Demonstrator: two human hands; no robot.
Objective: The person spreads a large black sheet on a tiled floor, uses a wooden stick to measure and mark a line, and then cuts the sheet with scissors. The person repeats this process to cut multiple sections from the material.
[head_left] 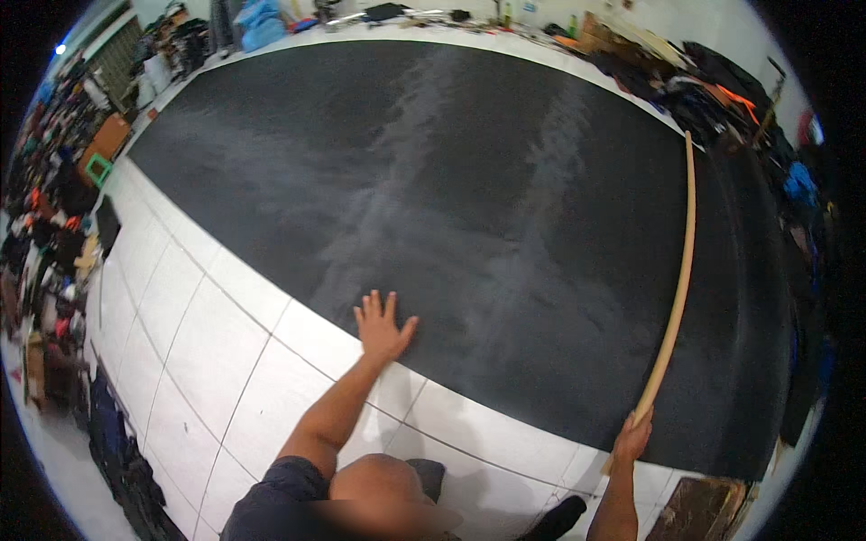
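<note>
A large black sheet, which looks like cloth or matting, lies spread over the floor, with pale dusty streaks across it. My left hand is open at its near edge, fingers spread and palm down; it seems to rest on the sheet. On the right, my right hand is closed around the near end of a long, pale wooden pole. The pole reaches away from me over the right part of the sheet, almost to its far right corner, and looks bent through the lens.
White floor tiles border the sheet's left and near sides. Piles of clutter line the left, with a green stool. A blue plastic bag stands at the back. Dark heaped material lies far right; a brown board is near right.
</note>
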